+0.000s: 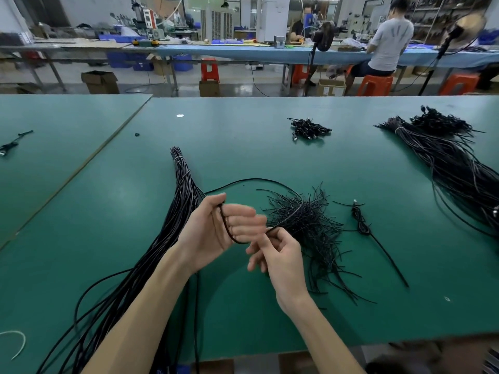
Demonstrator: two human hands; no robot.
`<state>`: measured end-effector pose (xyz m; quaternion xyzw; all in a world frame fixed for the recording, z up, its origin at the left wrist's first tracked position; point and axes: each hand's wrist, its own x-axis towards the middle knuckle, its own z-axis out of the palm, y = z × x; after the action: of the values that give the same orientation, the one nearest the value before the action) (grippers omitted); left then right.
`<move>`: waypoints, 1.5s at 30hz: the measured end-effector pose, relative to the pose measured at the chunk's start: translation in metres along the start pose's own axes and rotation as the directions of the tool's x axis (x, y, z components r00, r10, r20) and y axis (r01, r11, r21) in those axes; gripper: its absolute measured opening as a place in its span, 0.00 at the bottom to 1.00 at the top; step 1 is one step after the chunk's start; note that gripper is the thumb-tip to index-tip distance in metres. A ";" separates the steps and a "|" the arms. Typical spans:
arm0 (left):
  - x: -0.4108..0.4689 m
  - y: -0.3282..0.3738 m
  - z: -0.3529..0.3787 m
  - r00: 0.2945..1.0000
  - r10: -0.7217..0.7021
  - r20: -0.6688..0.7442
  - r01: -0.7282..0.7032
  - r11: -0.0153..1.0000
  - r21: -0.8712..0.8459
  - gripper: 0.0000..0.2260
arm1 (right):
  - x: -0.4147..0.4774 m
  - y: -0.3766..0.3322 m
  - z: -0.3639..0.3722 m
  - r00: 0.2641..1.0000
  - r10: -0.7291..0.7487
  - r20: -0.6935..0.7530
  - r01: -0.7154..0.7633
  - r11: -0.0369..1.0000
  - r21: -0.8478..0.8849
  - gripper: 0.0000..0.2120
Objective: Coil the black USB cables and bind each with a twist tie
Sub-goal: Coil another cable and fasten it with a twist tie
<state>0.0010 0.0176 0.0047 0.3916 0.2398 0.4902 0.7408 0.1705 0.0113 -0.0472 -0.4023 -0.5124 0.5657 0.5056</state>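
My left hand (216, 228) is raised over the green table (270, 147), palm up, with a black USB cable (259, 180) looped round its fingers. My right hand (278, 255) pinches the same cable just right of the left fingers. From there the cable arcs up, left, and back over the table. A pile of black twist ties (313, 228) lies right behind my right hand. A thick bundle of loose black cables (183, 184) runs from the table's middle down past my left arm.
One coiled cable (361, 220) lies right of the twist ties. A small heap of finished coils (307, 128) sits farther back. Another big cable bundle (453, 163) fills the right side. A white tie (16, 344) lies near the left front edge. People work at distant benches.
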 end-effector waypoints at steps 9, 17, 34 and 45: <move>0.003 -0.011 -0.002 0.930 -0.358 -0.082 0.318 0.670 0.671 0.33 | -0.002 -0.006 0.000 0.993 -0.077 -0.092 0.076 0.997 -0.013 0.11; 0.012 -0.026 -0.008 0.971 0.055 -0.234 0.130 0.699 0.703 0.29 | -0.006 -0.015 0.001 0.995 -0.099 -0.028 0.101 0.992 0.077 0.14; 0.019 -0.022 -0.008 0.915 0.170 -0.366 -0.149 0.985 0.085 0.32 | -0.009 -0.016 0.006 0.993 -0.097 0.064 0.093 0.994 0.063 0.16; 0.012 -0.024 -0.008 0.962 -0.029 -0.272 0.059 0.993 0.103 0.35 | -0.011 -0.017 0.008 0.972 -0.053 0.231 0.052 0.999 0.007 0.14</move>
<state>0.0129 0.0262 -0.0188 0.3560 0.3738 0.5085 0.6892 0.1675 -0.0014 -0.0296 -0.3198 -0.5779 0.5953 0.4575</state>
